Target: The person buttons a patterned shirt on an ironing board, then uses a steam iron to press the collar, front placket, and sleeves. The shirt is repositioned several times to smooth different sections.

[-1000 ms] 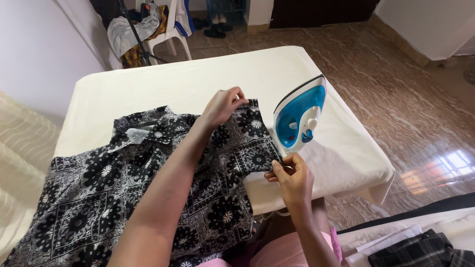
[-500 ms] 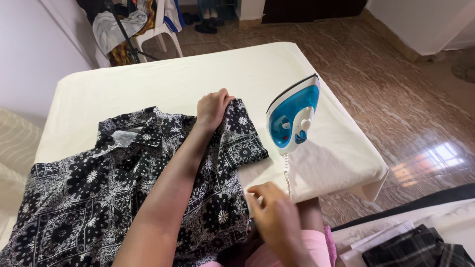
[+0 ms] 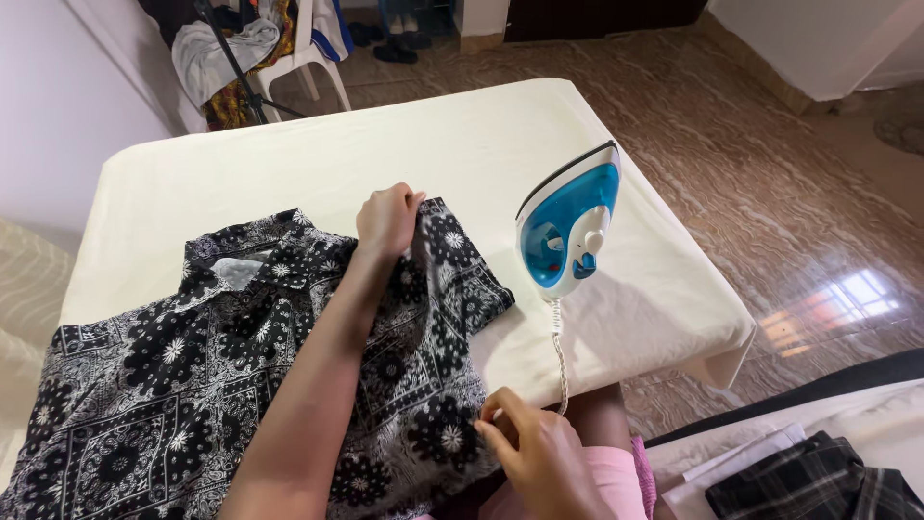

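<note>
One shirt (image 3: 241, 385), one iron (image 3: 568, 226) and two hands were in view on one counter (image 3: 318, 154) covered with a cream cloth. The shirt was black with a white floral and bandana-type print. It lay spread across the near left part of the counter, collar toward the far left, with one short sleeve reaching right toward the iron. The fabric showed soft folds around the sleeve.

The left hand (image 3: 387, 220) rested on the far edge of the sleeve, its grip clenched on a pinch of the fabric. The right hand (image 3: 539, 457) was at the near edge of the counter, its grip closed on the shirt's near hem.

The iron was blue and white. It stood upright on its heel, just right of the sleeve and apart from it. One white cord (image 3: 559, 356) ran from the iron down over the near edge of the counter, close to the right hand.

One white plastic chair (image 3: 313, 53) with clothes piled on it stood at the far left.
</note>
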